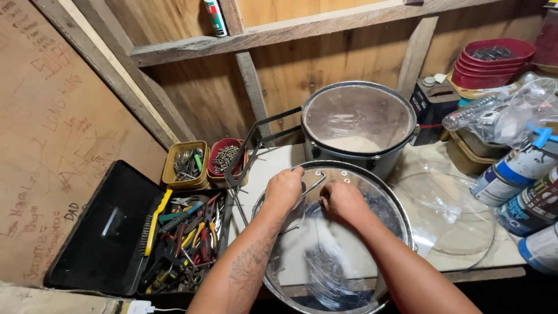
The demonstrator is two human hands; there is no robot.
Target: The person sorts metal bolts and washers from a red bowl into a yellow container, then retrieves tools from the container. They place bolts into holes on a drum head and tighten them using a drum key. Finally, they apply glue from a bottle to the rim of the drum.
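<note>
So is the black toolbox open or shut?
Open. The toolbox has its black lid folded back flat to the left, and the pliers and screwdrivers inside are all showing.

Warm, even light; sharp, with wide-angle edge bending.

An open black toolbox lay at the left, full of pliers and screwdrivers. Behind it stood a yellow tin of bits and a red tin of screws. Stacked red bowls sat at the right, above a plastic bag and spray cans. A clear disc rested on the bench.
</note>
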